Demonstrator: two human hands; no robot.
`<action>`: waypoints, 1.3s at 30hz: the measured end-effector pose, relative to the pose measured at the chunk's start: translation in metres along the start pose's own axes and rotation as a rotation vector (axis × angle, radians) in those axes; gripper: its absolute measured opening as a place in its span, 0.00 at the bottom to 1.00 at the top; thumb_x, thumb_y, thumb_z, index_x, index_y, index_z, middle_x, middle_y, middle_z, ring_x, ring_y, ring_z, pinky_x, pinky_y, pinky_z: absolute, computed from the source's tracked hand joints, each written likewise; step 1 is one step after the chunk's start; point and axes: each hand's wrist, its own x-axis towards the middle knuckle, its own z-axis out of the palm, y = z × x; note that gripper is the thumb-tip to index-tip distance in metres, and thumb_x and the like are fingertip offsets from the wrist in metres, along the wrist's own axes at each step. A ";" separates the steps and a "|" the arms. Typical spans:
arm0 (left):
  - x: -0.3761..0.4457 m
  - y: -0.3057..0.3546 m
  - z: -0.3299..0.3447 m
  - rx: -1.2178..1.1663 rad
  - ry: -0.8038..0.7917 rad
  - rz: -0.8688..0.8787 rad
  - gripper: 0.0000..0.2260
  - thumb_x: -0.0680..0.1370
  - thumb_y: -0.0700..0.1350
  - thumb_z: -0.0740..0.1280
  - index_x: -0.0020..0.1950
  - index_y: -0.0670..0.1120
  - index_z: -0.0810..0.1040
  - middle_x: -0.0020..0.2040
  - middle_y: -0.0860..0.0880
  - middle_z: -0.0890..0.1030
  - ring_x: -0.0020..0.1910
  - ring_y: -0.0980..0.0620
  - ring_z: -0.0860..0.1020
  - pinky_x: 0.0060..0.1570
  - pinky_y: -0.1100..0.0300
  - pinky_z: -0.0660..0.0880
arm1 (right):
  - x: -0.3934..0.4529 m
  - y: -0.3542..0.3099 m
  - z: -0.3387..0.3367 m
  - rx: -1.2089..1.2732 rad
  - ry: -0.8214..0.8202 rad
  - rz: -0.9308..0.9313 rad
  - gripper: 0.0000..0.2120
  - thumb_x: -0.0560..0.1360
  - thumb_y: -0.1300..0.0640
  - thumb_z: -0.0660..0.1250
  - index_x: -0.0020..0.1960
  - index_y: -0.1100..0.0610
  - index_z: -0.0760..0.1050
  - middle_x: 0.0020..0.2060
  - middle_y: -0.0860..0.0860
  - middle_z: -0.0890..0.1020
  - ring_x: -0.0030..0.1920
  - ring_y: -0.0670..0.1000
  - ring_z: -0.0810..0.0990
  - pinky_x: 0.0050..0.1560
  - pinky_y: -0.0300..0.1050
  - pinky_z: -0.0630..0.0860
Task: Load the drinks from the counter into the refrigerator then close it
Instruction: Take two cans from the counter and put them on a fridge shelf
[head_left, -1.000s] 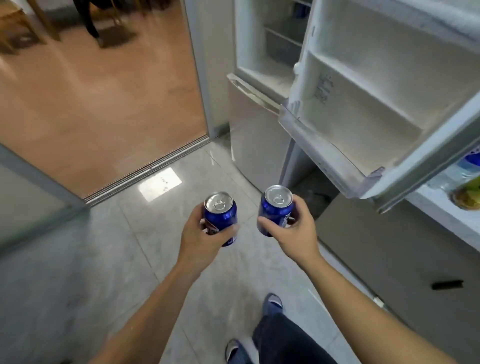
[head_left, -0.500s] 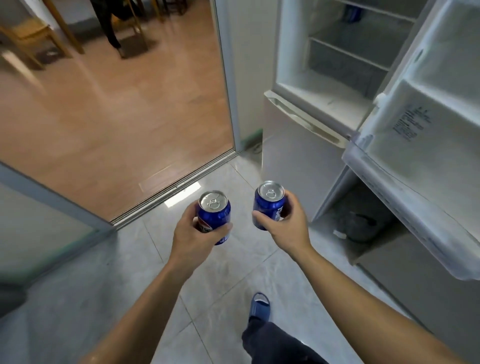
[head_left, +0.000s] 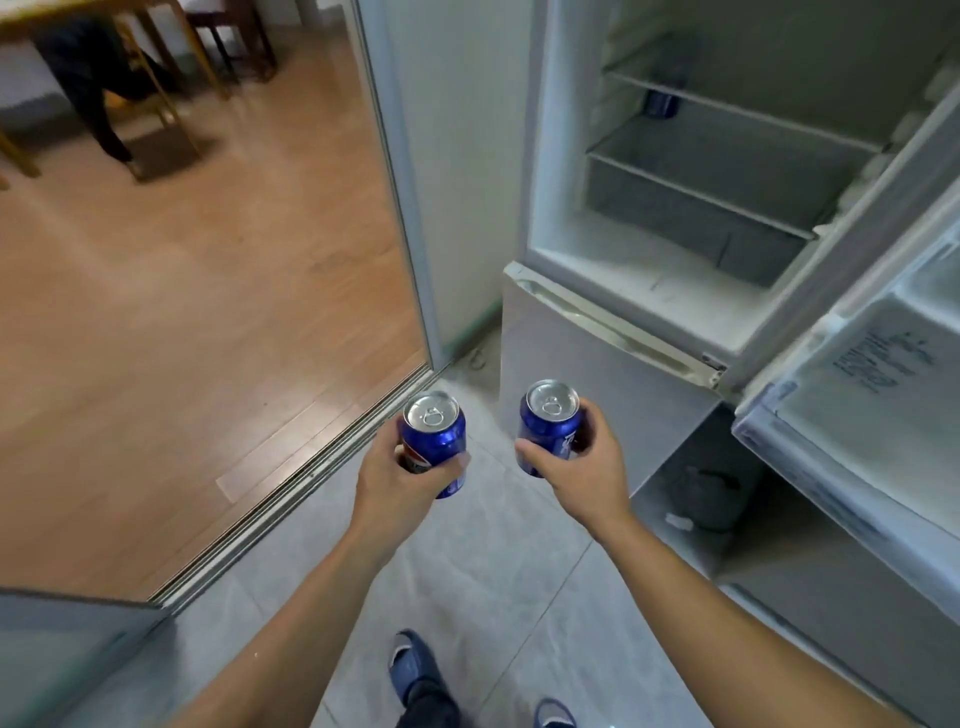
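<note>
Two blue cans were held upright in front of the person, their long axes near vertical and their silver tops with pull tabs turned up toward the camera. The left can (head_left: 435, 441) was wrapped low on its body by the left hand (head_left: 400, 486), the fingers curled round its far side and the thumb laid across its near side, so that the top rim stood clear above the grip. The right can (head_left: 549, 423) was clasped likewise by the right hand (head_left: 584, 475), thumb across the near lower side and fingers round the right side, the lid again above the grip. The two cans were kept near each other but apart, over the grey tiled floor (head_left: 467, 571), short of the refrigerator (head_left: 597, 353). A third blue can (head_left: 661, 104) was seen standing on the upper shelf (head_left: 743, 111) deep inside the open compartment, which made three cans in all. The refrigerator door (head_left: 862, 405) was swung open at the right. Two blue slippers (head_left: 410, 667) were visible below, and a wooden floor (head_left: 182, 312) lay beyond a sliding-door track at the left.
</note>
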 end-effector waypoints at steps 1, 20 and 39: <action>0.020 0.006 -0.002 0.004 -0.026 0.023 0.26 0.64 0.48 0.81 0.51 0.72 0.74 0.47 0.65 0.82 0.45 0.64 0.80 0.40 0.70 0.76 | 0.010 -0.005 0.004 0.002 0.040 0.005 0.31 0.61 0.50 0.83 0.59 0.40 0.72 0.50 0.36 0.81 0.51 0.34 0.79 0.44 0.24 0.73; 0.305 0.130 0.128 -0.073 -0.390 0.261 0.28 0.55 0.56 0.80 0.53 0.59 0.75 0.46 0.66 0.83 0.43 0.66 0.81 0.40 0.72 0.75 | 0.263 -0.033 -0.037 -0.093 0.520 0.024 0.38 0.60 0.47 0.83 0.66 0.46 0.70 0.60 0.45 0.77 0.57 0.44 0.78 0.57 0.40 0.75; 0.459 0.163 0.264 -0.072 -0.330 0.186 0.31 0.61 0.51 0.83 0.58 0.55 0.72 0.50 0.58 0.81 0.50 0.57 0.79 0.43 0.68 0.74 | 0.546 -0.037 -0.071 -0.083 0.532 -0.112 0.22 0.64 0.58 0.81 0.51 0.44 0.74 0.44 0.37 0.80 0.40 0.28 0.78 0.40 0.24 0.72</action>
